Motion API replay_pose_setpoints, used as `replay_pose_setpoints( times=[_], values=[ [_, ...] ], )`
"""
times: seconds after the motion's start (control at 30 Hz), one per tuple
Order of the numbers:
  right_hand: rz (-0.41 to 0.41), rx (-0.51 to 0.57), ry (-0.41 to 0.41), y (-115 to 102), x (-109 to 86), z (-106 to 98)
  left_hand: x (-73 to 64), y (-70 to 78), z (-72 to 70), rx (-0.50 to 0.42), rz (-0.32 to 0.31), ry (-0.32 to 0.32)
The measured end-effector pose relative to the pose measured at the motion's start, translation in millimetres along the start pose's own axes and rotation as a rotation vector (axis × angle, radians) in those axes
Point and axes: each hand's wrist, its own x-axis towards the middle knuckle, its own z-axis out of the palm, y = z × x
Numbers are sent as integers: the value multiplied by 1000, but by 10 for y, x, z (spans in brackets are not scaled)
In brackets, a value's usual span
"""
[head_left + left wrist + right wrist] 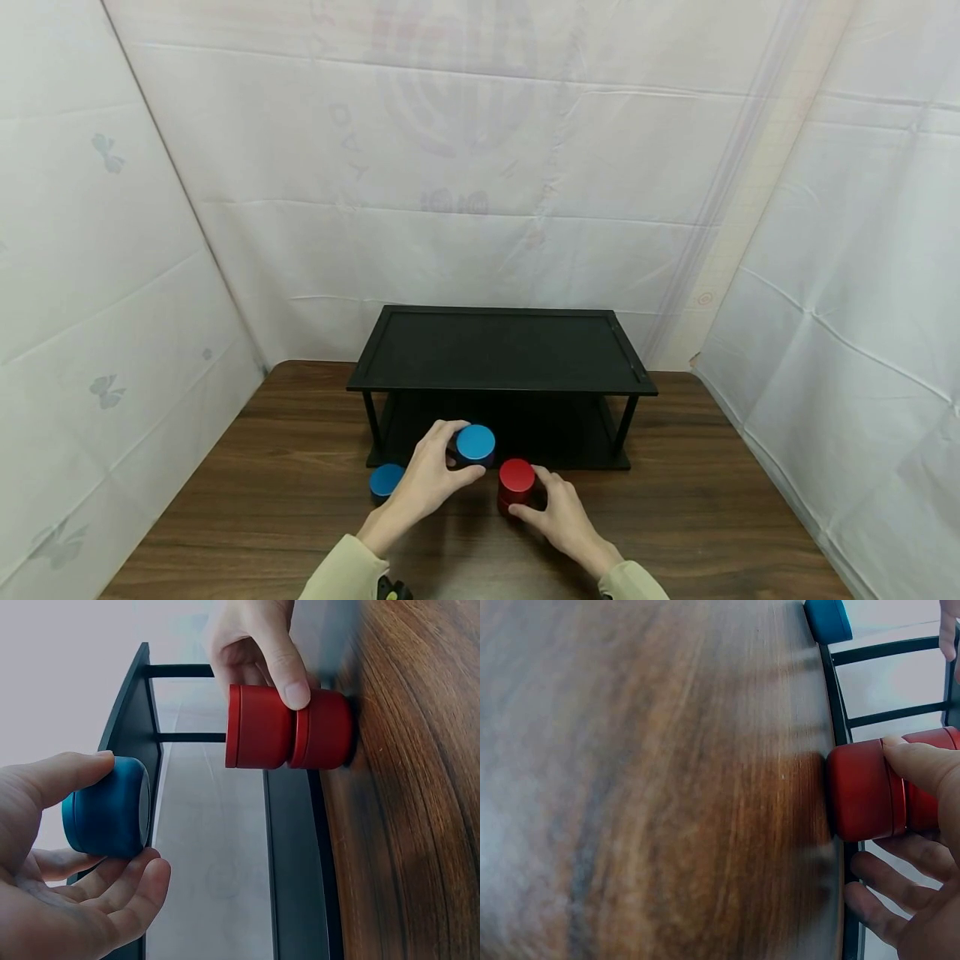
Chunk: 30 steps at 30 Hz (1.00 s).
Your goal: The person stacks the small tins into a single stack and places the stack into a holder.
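My left hand [430, 477] pinches a round blue tin [110, 806] between thumb and fingers, raised above the table before the black rack. Its blue lid faces up in the head view. To the right, my right hand [558, 512] grips two red tins stacked one on the other. The upper red tin [260, 726] sits on the lower red tin [324, 729], which stands on the wooden table. In the right wrist view the thumb lies at the seam between them. A second blue tin [386, 481] stands on the table, partly hidden behind my left wrist.
A black two-level rack [498, 348] stands at the back of the brown wooden table [712, 500], its lower shelf [555, 437] just beyond the tins. White cloth walls [480, 167] close in the back and both sides.
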Motion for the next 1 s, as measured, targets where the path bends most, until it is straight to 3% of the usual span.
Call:
replay_pose_setpoints(
  times=[1.0],
  values=[
    [-13,1,-5,-3,-3,-10,31,62,105,-1,57,-31]
  ],
)
